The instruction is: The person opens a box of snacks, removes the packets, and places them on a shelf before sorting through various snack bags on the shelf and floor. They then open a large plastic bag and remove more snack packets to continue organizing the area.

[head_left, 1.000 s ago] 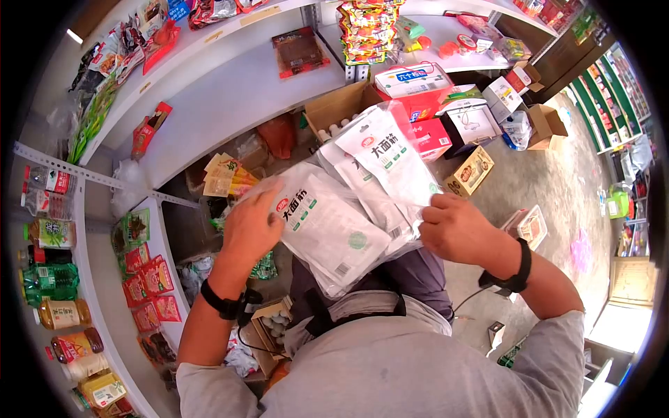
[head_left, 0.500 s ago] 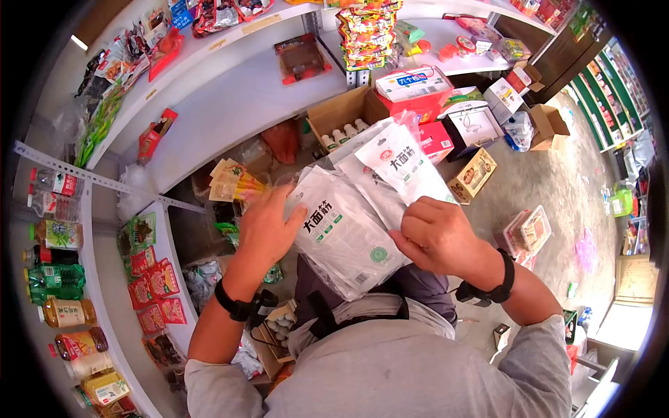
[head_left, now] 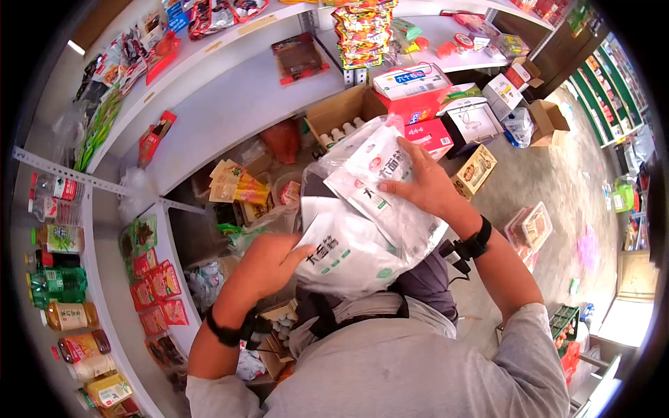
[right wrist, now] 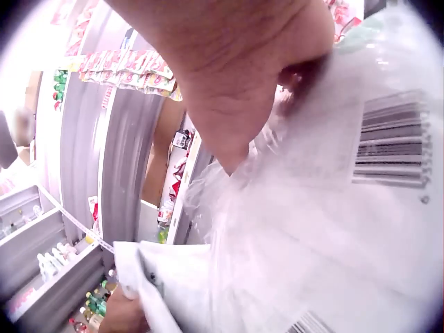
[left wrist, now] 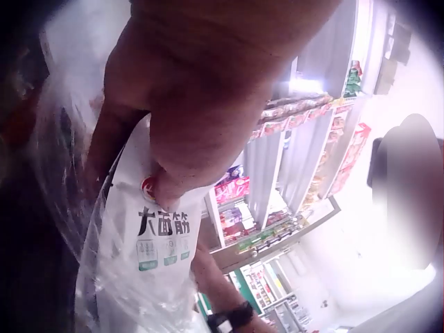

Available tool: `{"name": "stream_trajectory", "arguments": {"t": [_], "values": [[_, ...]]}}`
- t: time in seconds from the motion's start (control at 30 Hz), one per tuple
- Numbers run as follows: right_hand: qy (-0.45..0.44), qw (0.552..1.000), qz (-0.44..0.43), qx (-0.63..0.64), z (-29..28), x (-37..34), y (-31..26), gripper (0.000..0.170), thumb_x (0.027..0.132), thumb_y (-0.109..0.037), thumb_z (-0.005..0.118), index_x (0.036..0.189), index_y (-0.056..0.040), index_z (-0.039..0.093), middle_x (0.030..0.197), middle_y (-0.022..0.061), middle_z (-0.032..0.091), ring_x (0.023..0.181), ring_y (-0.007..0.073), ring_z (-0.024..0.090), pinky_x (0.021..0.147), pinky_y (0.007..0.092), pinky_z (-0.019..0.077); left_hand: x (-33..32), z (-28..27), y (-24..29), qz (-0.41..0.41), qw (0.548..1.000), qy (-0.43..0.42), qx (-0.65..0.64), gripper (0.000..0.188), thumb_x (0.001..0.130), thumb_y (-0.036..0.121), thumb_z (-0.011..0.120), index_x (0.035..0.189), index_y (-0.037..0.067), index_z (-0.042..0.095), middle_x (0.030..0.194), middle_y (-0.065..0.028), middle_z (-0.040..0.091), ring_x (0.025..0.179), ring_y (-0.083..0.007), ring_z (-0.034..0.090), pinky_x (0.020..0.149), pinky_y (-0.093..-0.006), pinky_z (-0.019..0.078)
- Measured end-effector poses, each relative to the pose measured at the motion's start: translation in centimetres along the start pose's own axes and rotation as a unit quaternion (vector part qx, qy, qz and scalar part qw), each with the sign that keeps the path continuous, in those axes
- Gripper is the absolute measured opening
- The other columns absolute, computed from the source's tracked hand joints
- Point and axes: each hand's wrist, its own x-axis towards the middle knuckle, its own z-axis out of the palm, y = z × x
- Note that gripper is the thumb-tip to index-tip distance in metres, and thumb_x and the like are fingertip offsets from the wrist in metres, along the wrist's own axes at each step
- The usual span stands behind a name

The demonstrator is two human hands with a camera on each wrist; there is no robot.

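Several white snack packets with black characters and green marks lie over the person's lap in the head view, with a clear plastic bag around them. The left hand pinches the near white packet at its left edge; in the left wrist view its thumb presses the printed front and other fingers go behind. The right hand grips the upper packets from the right, thumb across the front. In the right wrist view, a barcoded white packet fills the space below that hand.
Ahead is a shelf with a dark flat package. An open carton of white bottles, a red box and a tan box stand beyond the packets. Bottles line the left shelf. A clear food container sits on the floor at right.
The left hand has come down toward the body, bending the near packet. The right hand has moved from the packets' lower right side up onto the upper ones, and the two groups have spread apart.
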Motion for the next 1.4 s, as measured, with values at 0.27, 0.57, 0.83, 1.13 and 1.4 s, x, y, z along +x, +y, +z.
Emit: {"name": "stream_trajectory", "arguments": {"t": [0.27,0.57,0.83,1.13,1.4], "values": [[0.016,1.000,0.009,-0.022,0.5,-0.4,0.8,0.099,0.080,-0.056,0.081,0.154,-0.0058,0.040,0.151,0.0269,0.047,0.137,0.0411,0.051,0.113,0.0457,0.0435,-9.6,-7.2,4.2,0.198,0.967,0.138,0.076,0.029,0.077,0.022,0.074,0.097,0.000,0.074,0.087,-0.0179,0.071,0.077,-0.0359,0.071,0.069,-0.0407,0.0561],[-0.017,0.923,-0.144,0.356,-4.1,-1.0,-7.4,0.082,0.091,-0.047,0.077,0.151,-0.0033,0.044,0.148,0.0240,0.051,0.137,0.0364,0.052,0.111,0.0469,0.0438,-13.9,-17.4,8.8,0.372,0.892,0.208,0.153,0.024,0.080,0.022,0.076,0.097,0.010,0.064,0.098,-0.0115,0.070,0.109,-0.0339,0.064,0.113,-0.0625,0.0373],[-0.379,0.634,-0.169,0.653,4.0,-4.2,-12.0,0.105,0.086,-0.065,0.074,0.156,0.0015,0.033,0.152,0.0173,0.049,0.138,0.0260,0.049,0.117,0.0427,0.0374,2.8,-10.5,5.7,0.555,0.747,0.030,-0.365,0.033,0.094,0.028,0.071,0.118,0.006,0.063,0.119,-0.0171,0.063,0.131,-0.0446,0.051,0.123,-0.0672,0.0202],[-0.366,0.454,0.051,0.810,6.0,-6.9,-8.2,0.069,0.088,-0.024,0.077,0.145,0.0028,0.048,0.140,0.0159,0.062,0.127,0.0289,0.062,0.112,0.0457,0.0468,10.8,-0.1,-1.4,0.231,0.707,-0.010,-0.669,0.049,0.101,0.039,0.059,0.133,0.002,0.056,0.133,-0.0146,0.062,0.122,-0.0287,0.061,0.104,-0.0441,0.0486],[-0.267,0.575,0.094,0.768,5.8,-5.0,-9.3,0.064,0.087,-0.010,0.078,0.144,-0.0003,0.050,0.136,0.0126,0.064,0.123,0.0258,0.064,0.110,0.0438,0.0489,5.0,-2.3,0.6,0.083,0.597,-0.014,-0.798,0.060,0.109,0.047,0.042,0.147,0.001,0.048,0.142,-0.0098,0.059,0.126,-0.0255,0.059,0.106,-0.0392,0.0482]]}}
